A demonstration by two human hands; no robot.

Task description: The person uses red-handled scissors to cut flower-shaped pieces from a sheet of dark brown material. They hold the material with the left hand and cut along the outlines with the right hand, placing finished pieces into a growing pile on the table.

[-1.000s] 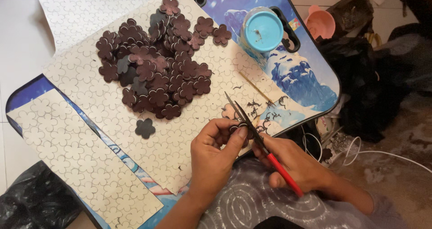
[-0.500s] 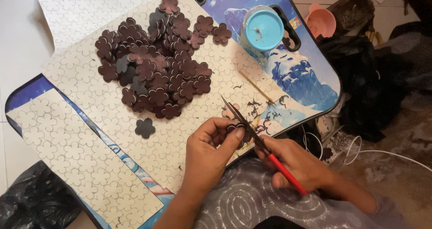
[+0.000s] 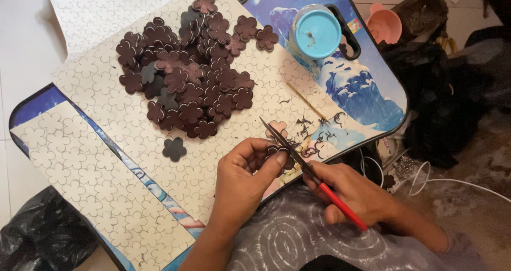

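1. Looking down from the head camera, I have my left hand (image 3: 242, 178) pinched shut on a small dark brown flower piece (image 3: 280, 153) just off the near edge of the worktop (image 3: 367, 98).
2. My right hand (image 3: 354, 194) is closed around the red-handled scissors (image 3: 311, 170), whose blades point up and away and lie against the piece.
3. A big pile of cut flowers (image 3: 189, 76) sits on the patterned sheet (image 3: 223, 159), so I judge a good share of the cutting done; one lone flower (image 3: 174, 149) lies apart, nearer to me.
4. Dark trimmings (image 3: 319, 135) are scattered just beyond the scissors.
5. What is left I cannot count; a second patterned sheet (image 3: 80, 180) lies on my left.
6. Round about: a blue-lidded cup (image 3: 315, 34) at the far side, a pink bowl (image 3: 384, 25) and dark bags on the floor to the right, a white cable (image 3: 452, 180) near my right arm. Nothing blocks my hands.
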